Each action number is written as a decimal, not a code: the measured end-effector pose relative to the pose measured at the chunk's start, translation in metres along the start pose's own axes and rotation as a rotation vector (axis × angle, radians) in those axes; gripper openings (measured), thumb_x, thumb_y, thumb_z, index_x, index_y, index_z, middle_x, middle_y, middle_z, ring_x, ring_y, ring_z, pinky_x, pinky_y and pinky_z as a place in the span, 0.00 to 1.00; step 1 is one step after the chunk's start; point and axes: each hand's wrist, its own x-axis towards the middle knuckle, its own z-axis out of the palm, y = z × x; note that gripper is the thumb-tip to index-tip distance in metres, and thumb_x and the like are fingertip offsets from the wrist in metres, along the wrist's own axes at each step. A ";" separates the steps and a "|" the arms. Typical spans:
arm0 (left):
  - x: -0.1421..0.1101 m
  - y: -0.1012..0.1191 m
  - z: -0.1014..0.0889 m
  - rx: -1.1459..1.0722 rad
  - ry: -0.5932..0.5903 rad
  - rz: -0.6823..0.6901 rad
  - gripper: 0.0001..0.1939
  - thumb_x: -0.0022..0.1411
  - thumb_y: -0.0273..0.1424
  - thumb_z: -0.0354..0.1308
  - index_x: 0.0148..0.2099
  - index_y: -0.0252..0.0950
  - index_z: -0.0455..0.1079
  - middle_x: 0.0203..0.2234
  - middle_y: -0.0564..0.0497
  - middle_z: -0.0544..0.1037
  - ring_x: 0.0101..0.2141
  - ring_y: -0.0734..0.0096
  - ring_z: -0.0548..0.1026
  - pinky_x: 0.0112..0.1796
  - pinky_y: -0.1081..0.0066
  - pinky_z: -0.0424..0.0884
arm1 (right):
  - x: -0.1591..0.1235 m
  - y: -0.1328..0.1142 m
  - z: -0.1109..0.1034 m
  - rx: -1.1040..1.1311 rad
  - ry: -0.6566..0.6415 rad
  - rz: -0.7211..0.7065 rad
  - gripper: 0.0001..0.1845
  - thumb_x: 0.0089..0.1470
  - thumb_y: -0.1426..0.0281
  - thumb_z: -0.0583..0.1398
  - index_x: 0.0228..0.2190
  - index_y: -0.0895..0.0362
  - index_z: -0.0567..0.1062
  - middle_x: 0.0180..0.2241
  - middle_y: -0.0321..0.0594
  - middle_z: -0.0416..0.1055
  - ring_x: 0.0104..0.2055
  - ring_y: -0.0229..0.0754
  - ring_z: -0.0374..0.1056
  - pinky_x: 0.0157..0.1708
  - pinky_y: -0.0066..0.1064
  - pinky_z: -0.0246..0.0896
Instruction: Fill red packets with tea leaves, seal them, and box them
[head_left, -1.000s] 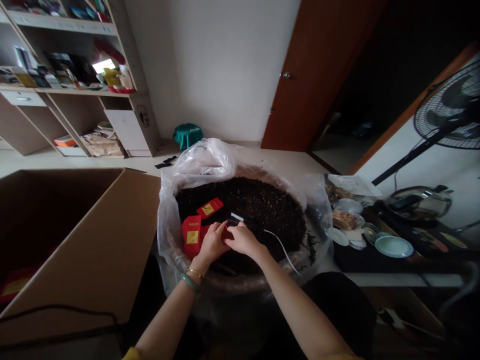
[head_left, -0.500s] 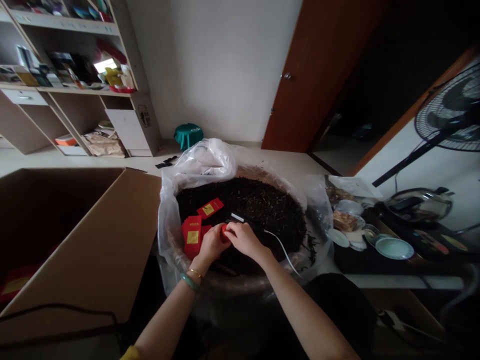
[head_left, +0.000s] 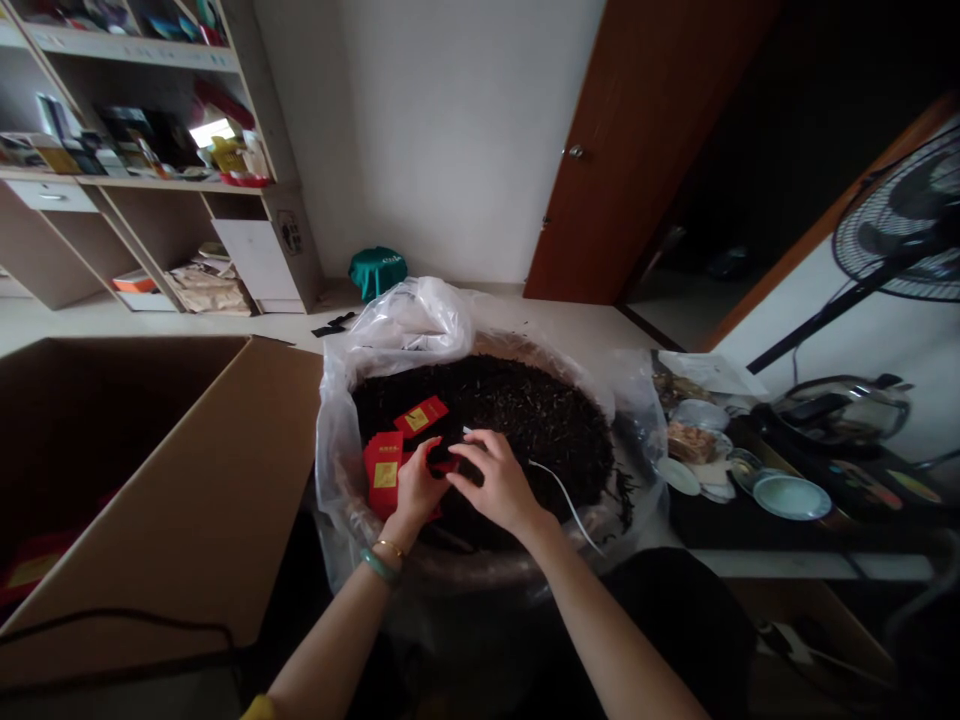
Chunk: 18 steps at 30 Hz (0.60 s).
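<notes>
There are two hands and one red packet (head_left: 432, 449) between them. The left hand (head_left: 420, 490) curls around it. The right hand (head_left: 499, 482) is just beside it, thumb and fingers apart; I can't tell if they touch it. One flat packet (head_left: 421, 416) and one pile of packets (head_left: 384, 476), too bunched to count, lie on dark leaves (head_left: 532, 400) in one round tub (head_left: 480, 570). One box (head_left: 247, 480) stands left, one counter (head_left: 810, 563) right, one door (head_left: 592, 190) behind.
</notes>
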 end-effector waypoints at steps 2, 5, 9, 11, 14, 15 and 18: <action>0.000 -0.002 0.001 0.009 0.004 0.019 0.25 0.48 0.28 0.63 0.50 0.38 0.65 0.41 0.47 0.77 0.40 0.61 0.76 0.43 0.62 0.73 | 0.004 -0.006 0.004 -0.115 -0.065 0.019 0.15 0.49 0.66 0.65 0.40 0.55 0.76 0.45 0.49 0.66 0.50 0.51 0.62 0.50 0.45 0.62; -0.001 -0.004 0.001 0.041 0.031 0.076 0.24 0.47 0.26 0.62 0.48 0.38 0.64 0.41 0.46 0.75 0.42 0.60 0.75 0.44 0.60 0.71 | 0.011 -0.008 0.008 -0.249 -0.158 0.090 0.14 0.48 0.62 0.65 0.35 0.57 0.77 0.41 0.50 0.66 0.48 0.53 0.60 0.48 0.45 0.62; 0.000 -0.003 -0.001 0.051 -0.010 0.159 0.24 0.48 0.24 0.60 0.49 0.36 0.63 0.41 0.45 0.73 0.43 0.61 0.73 0.45 0.60 0.70 | 0.016 -0.003 0.013 -0.327 -0.302 0.153 0.14 0.47 0.59 0.66 0.33 0.56 0.78 0.37 0.48 0.67 0.45 0.51 0.61 0.45 0.42 0.63; 0.000 -0.002 -0.001 0.041 -0.039 0.160 0.26 0.47 0.24 0.61 0.50 0.35 0.62 0.42 0.45 0.73 0.43 0.61 0.73 0.45 0.61 0.70 | 0.016 0.001 0.014 -0.313 -0.370 0.175 0.12 0.48 0.61 0.65 0.34 0.54 0.79 0.37 0.46 0.67 0.45 0.48 0.63 0.45 0.38 0.63; 0.001 0.000 0.000 -0.012 -0.097 0.149 0.28 0.45 0.26 0.63 0.51 0.35 0.62 0.42 0.45 0.73 0.43 0.61 0.73 0.44 0.61 0.71 | 0.015 0.007 0.013 -0.218 -0.419 0.196 0.09 0.52 0.66 0.63 0.36 0.54 0.79 0.39 0.44 0.69 0.44 0.44 0.66 0.45 0.35 0.63; 0.000 0.001 0.000 -0.044 -0.122 0.148 0.28 0.45 0.27 0.64 0.51 0.35 0.63 0.42 0.45 0.73 0.43 0.62 0.74 0.44 0.62 0.71 | 0.015 0.010 0.012 -0.168 -0.413 0.200 0.08 0.53 0.68 0.62 0.36 0.54 0.79 0.40 0.44 0.69 0.43 0.43 0.67 0.45 0.34 0.63; 0.000 0.006 -0.001 -0.144 -0.189 0.092 0.26 0.48 0.34 0.65 0.50 0.34 0.65 0.39 0.46 0.76 0.37 0.65 0.75 0.38 0.66 0.73 | 0.015 0.020 0.010 0.017 -0.307 0.205 0.08 0.51 0.73 0.62 0.35 0.57 0.78 0.42 0.44 0.71 0.43 0.41 0.69 0.46 0.34 0.64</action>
